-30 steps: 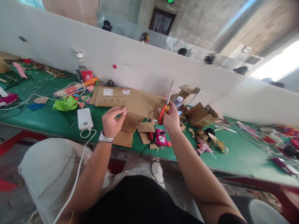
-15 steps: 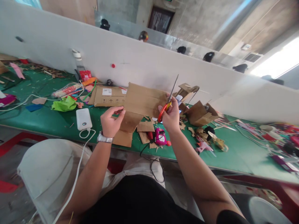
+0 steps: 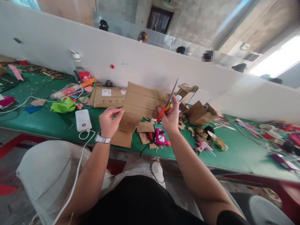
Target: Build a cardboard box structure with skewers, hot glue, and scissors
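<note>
A brown cardboard sheet (image 3: 144,100) is held up above the bench between my two hands. My left hand (image 3: 110,120), with a watch at its wrist, pinches the sheet's left edge between thumb and fingers. In my right hand (image 3: 170,117) are scissors (image 3: 167,110) with red and yellow handles, their blades pointing up and away. That hand also meets the sheet's right end; how firmly it grips the cardboard there is hidden. Below the sheet hangs or lies another cardboard piece (image 3: 130,122), and I cannot tell whether they are joined.
Cardboard scraps and a pink-purple device (image 3: 160,137) lie below my hands. Left are a white power bank (image 3: 82,120) with its cable and green crumpled material (image 3: 63,105). Right stand an open cardboard box (image 3: 201,114) and a pink glue gun (image 3: 204,147). A white partition (image 3: 98,56) runs behind.
The sheet has tilted slightly, so creases show across it. The scissors have dipped a little in my right hand. Both hands keep their hold, and the whole view has shifted slightly.
</note>
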{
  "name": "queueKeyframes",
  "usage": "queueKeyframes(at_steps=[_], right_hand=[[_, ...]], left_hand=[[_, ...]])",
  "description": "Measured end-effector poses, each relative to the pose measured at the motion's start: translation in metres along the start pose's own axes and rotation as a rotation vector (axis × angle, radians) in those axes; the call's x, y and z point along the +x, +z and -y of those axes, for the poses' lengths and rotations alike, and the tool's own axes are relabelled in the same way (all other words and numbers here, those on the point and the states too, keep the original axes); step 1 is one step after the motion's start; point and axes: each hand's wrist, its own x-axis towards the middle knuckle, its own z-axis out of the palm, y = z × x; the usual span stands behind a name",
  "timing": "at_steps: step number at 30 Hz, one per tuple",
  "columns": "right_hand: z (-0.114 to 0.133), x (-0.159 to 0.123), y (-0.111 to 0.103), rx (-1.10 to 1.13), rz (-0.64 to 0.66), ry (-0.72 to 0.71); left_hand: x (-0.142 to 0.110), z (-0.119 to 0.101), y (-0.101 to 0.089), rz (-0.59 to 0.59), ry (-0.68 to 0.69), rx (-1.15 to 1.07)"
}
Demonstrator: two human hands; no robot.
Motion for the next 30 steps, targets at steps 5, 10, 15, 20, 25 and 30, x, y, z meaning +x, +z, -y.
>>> queueKeyframes(at_steps=[5, 10, 15, 20, 25, 30], right_hand=[[-0.007, 0.000, -0.002, -0.065, 0.020, -0.109], [-0.023, 0.006, -0.006, -0.169, 0.080, -0.315], [-0.026, 0.006, -0.007, -0.204, 0.068, -0.374], [-0.020, 0.004, -0.007, -0.214, 0.050, -0.382], [-0.019, 0.000, -0.008, -0.239, 0.053, -0.390], [-0.021, -0.005, -0.009, -0.249, 0.023, -0.413]], left_hand=[[0.000, -0.001, -0.001, 0.000, -0.003, 0.009], [-0.001, 0.001, -0.001, 0.002, -0.018, 0.017], [-0.002, 0.005, -0.002, 0.035, 0.004, 0.023], [-0.002, 0.005, -0.003, 0.046, 0.035, 0.027], [-0.001, 0.004, -0.002, 0.046, 0.058, 0.017], [0.005, 0.006, -0.002, 0.094, 0.025, -0.025]])
